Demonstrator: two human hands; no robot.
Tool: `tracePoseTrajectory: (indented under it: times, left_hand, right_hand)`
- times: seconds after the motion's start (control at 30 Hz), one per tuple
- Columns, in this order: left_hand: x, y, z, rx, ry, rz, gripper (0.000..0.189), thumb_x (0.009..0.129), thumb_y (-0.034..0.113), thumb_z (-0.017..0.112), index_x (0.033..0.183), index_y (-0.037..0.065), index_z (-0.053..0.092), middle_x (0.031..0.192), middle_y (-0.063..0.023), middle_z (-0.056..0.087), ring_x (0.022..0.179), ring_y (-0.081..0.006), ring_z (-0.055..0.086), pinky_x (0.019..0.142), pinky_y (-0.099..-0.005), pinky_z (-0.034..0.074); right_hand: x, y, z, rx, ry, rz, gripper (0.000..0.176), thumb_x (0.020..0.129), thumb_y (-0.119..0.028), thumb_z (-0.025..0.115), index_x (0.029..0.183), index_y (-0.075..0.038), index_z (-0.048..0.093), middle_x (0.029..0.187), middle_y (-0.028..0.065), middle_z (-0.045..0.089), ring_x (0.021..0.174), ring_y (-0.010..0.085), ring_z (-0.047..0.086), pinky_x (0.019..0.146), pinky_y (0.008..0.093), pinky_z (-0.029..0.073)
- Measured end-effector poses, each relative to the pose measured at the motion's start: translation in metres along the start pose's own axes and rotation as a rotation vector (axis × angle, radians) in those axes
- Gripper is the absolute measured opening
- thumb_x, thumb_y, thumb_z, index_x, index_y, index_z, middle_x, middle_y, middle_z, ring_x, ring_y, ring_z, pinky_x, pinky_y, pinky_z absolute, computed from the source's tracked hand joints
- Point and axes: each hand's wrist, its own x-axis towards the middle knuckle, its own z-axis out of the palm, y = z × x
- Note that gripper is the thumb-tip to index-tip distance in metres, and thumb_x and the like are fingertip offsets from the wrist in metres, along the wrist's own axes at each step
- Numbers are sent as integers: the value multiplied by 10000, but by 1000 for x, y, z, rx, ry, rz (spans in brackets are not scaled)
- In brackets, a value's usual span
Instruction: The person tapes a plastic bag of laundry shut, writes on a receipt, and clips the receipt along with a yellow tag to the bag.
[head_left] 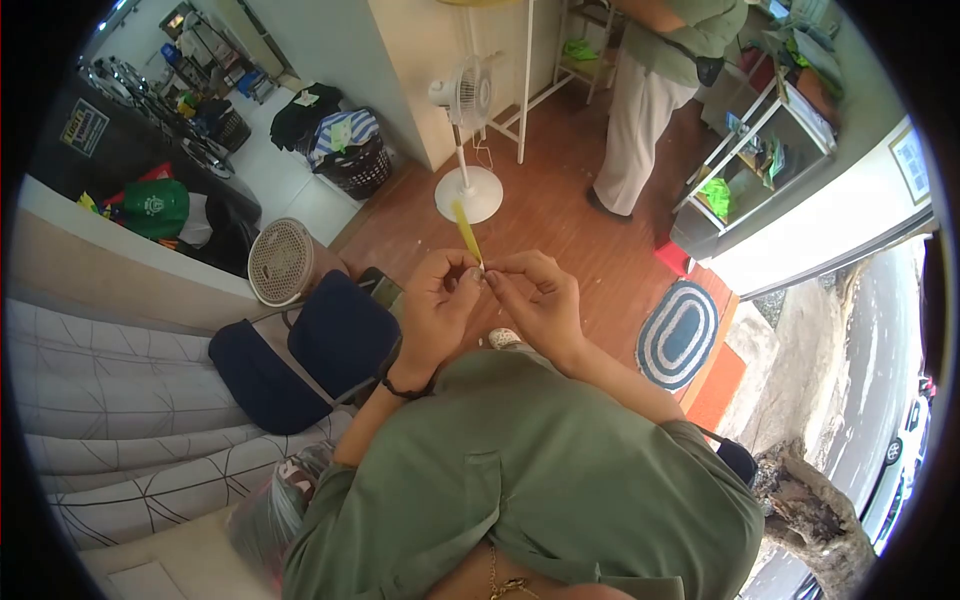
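Observation:
A narrow yellow strip (467, 232) points up and away from my fingers, in front of my chest. My left hand (438, 305), with a dark band at the wrist, is closed and pinches the strip near its lower end. Fingertips of my right hand (540, 298) are pressed together against the same end, touching the left fingertips. A tiny whitish bit shows between the two pinches; its kind is too small to make out. The exact hold of each finger is partly hidden.
A white stand fan (468, 195) stands ahead on the wood floor. Beyond it a person (645, 110) stands beside a shelf (745, 165). To the left are a dark blue chair (342, 325) and a laundry basket (360, 172); an oval rug (678, 335) lies right.

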Motion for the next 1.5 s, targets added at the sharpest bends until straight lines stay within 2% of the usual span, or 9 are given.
tracePoseTrajectory:
  times: [0.23,0.33,0.6,0.83,0.93,1.2,1.5]
  left_hand:
    - [0,8,2,169,59,104,60,870,55,639,917,21,621,821,-24,581,701,-91,476,638,-243,399]
    - [0,8,1,250,44,184,60,894,33,610,952,16,614,842,15,588,732,-47,462,675,-202,378]
    - [0,17,11,415,60,344,62,831,-2,637,884,7,607,811,-64,603,729,-162,542,685,-280,432]
    - [-4,22,18,575,32,460,135,766,-18,679,875,28,614,837,-86,605,782,-263,575,721,-363,442]
    - [-5,27,18,673,-20,525,160,744,-5,690,879,49,624,828,-78,601,796,-280,567,742,-390,424]
    - [-4,31,21,715,-119,605,190,713,15,701,880,68,627,825,-49,589,791,-270,547,735,-398,403]
    - [-5,30,21,719,-141,645,190,714,25,696,884,71,623,824,-43,591,786,-259,551,734,-382,393]
  right_hand:
    - [2,-3,-5,-152,15,-176,148,772,-65,747,919,-82,737,833,51,704,807,197,654,779,312,461]
    - [1,-3,-4,-134,43,-207,150,768,-58,747,916,-70,726,827,54,705,783,198,665,749,309,476]
    - [-3,-7,-11,-82,20,-119,131,776,-58,734,905,-59,714,811,62,711,763,187,682,744,310,492]
    - [-6,-10,-20,-197,36,-190,101,747,-67,733,829,-66,674,774,49,697,725,202,673,738,321,484]
    - [-5,-12,-27,-241,20,-227,101,728,-71,727,783,-73,642,731,41,672,697,210,655,712,326,470]
    - [-6,-12,-37,-309,-11,-254,122,690,-70,704,723,-75,586,681,32,619,626,217,586,669,336,445]
    - [-9,-13,-38,-221,-22,-169,100,674,-74,692,714,-60,600,690,50,628,645,233,587,662,342,465]
